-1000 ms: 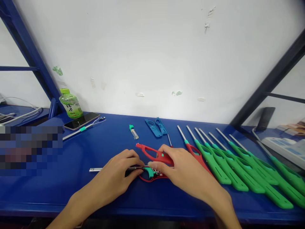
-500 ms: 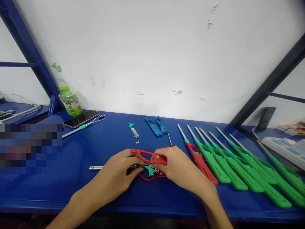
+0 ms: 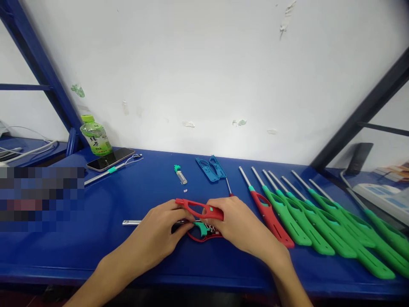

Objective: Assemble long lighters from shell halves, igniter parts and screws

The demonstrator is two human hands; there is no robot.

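Both my hands meet at the middle of the blue bench point(image 3: 96, 238). My right hand point(image 3: 238, 226) pinches a red plastic lighter shell half point(image 3: 200, 209) and holds it just above the other red half point(image 3: 204, 236), which lies on the bench with a teal trigger point(image 3: 202, 229) and small wires inside. My left hand point(image 3: 161, 232) is closed on the front of that lower half, where a metal nozzle tube point(image 3: 131, 222) sticks out to the left.
A row of finished long lighters lies to the right: one red point(image 3: 271, 215), several green point(image 3: 319, 230). Blue shell halves point(image 3: 211, 167), a small clear fuel tank point(image 3: 180, 175), a phone point(image 3: 109, 159) and a green tea bottle point(image 3: 95, 136) sit towards the wall.
My right hand has carried the upper red shell half leftward over the lower half. My left hand has stayed on the lower half and tube.
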